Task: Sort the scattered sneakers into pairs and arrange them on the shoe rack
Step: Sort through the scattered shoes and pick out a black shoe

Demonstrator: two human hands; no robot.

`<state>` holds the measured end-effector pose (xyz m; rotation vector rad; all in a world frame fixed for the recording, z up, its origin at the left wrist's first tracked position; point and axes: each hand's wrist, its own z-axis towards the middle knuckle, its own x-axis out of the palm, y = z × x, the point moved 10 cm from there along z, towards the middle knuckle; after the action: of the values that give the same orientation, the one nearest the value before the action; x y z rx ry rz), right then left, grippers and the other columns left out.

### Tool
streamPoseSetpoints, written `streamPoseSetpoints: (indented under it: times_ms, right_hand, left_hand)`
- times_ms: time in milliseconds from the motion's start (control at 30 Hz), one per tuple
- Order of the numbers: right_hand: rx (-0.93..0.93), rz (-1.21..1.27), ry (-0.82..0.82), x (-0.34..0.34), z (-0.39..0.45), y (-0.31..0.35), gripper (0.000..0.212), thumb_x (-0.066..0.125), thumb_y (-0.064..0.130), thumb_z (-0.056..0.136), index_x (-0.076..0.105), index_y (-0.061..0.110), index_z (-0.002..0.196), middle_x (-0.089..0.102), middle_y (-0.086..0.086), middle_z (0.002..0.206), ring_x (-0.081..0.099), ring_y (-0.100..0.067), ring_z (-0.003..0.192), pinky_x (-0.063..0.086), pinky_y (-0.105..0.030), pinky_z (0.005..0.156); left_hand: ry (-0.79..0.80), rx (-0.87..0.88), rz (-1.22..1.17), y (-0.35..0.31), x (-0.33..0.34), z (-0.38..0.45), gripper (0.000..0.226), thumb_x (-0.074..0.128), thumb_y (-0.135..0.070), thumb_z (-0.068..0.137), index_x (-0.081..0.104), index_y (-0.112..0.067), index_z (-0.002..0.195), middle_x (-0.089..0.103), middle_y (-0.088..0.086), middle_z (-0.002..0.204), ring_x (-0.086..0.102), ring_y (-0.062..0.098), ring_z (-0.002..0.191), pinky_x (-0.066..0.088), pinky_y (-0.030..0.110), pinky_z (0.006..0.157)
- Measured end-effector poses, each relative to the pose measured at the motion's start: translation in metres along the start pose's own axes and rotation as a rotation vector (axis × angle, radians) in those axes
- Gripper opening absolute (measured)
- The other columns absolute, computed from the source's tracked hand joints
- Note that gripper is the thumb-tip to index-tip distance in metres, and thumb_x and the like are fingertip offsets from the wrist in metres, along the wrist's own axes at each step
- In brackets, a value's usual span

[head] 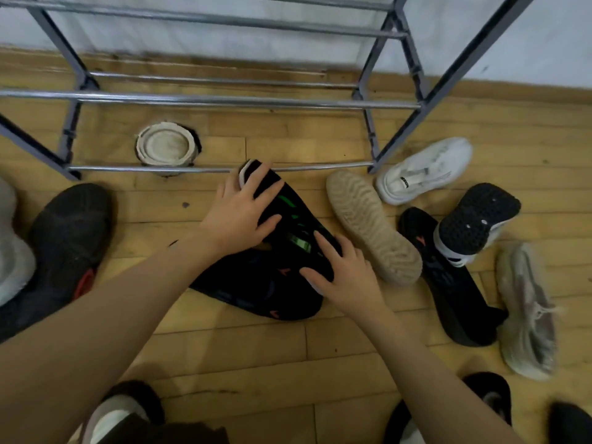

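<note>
A black sneaker with green marks (298,225) lies slanted on the wooden floor just in front of the shoe rack (224,99). My left hand (238,216) rests on its white-edged far end, fingers spread. My right hand (339,277) lies on its near end, fingers fairly straight. Under it sits a black sneaker with red marks (256,293). To the right are a beige-soled sneaker turned upside down (371,225), a white sneaker (423,171), another black sneaker with a red mark (448,277), a grey sneaker with its black sole showing (477,219) and a beige knit sneaker (525,309).
The metal rack's bars carry no shoes. A round pale floor cap (165,145) sits under its lowest bar. A dark shoe with a red patch (70,232) lies at the left. My feet in dark slippers (128,402) are at the bottom edge.
</note>
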<state>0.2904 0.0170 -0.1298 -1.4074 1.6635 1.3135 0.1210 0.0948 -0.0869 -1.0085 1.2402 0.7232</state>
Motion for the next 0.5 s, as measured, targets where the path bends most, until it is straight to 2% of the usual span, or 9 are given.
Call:
streamPoseSetpoints:
  times_ms: [133, 233, 367, 500]
  right_hand:
    - [0.056, -0.052, -0.076, -0.001, 0.007, 0.007, 0.08, 0.009, 0.08, 0.077, 0.019, 0.041, 0.146, 0.036, -0.011, 0.145, 0.039, -0.037, 0.123, 0.032, -0.048, 0.098]
    - [0.087, -0.067, -0.059, 0.004, 0.01, 0.014, 0.067, 0.027, 0.07, 0.087, 0.019, 0.039, 0.147, 0.03, -0.012, 0.147, 0.033, -0.037, 0.127, 0.024, -0.049, 0.104]
    - [0.023, -0.028, -0.168, -0.007, 0.006, 0.037, 0.059, 0.04, 0.058, 0.092, 0.032, 0.032, 0.144, 0.033, -0.015, 0.146, 0.03, -0.038, 0.131, 0.023, -0.05, 0.106]
    - [-0.073, 0.037, -0.2, -0.016, 0.009, 0.087, 0.054, 0.034, 0.052, 0.094, 0.037, 0.028, 0.142, 0.036, -0.013, 0.145, 0.033, -0.035, 0.13, 0.025, -0.048, 0.105]
  left_hand:
    - [0.174, -0.092, 0.122, 0.018, 0.026, 0.015, 0.063, 0.035, -0.055, 0.092, 0.023, -0.027, 0.146, 0.006, 0.006, 0.157, 0.018, 0.051, 0.133, 0.022, 0.061, 0.105]
    - [0.228, -0.155, 0.101, 0.035, 0.035, -0.001, 0.062, 0.029, -0.055, 0.093, 0.015, -0.029, 0.148, 0.003, 0.004, 0.157, 0.02, 0.041, 0.136, 0.024, 0.054, 0.107]
    - [0.125, -0.162, 0.044, 0.035, 0.009, -0.037, 0.056, 0.038, -0.045, 0.094, 0.031, -0.02, 0.144, 0.032, 0.011, 0.149, 0.031, 0.035, 0.134, 0.03, 0.049, 0.103]
    - [0.067, -0.26, 0.009, 0.054, -0.023, -0.082, 0.058, 0.029, -0.044, 0.088, 0.048, -0.012, 0.132, 0.053, 0.014, 0.132, 0.047, 0.036, 0.121, 0.04, 0.049, 0.094]
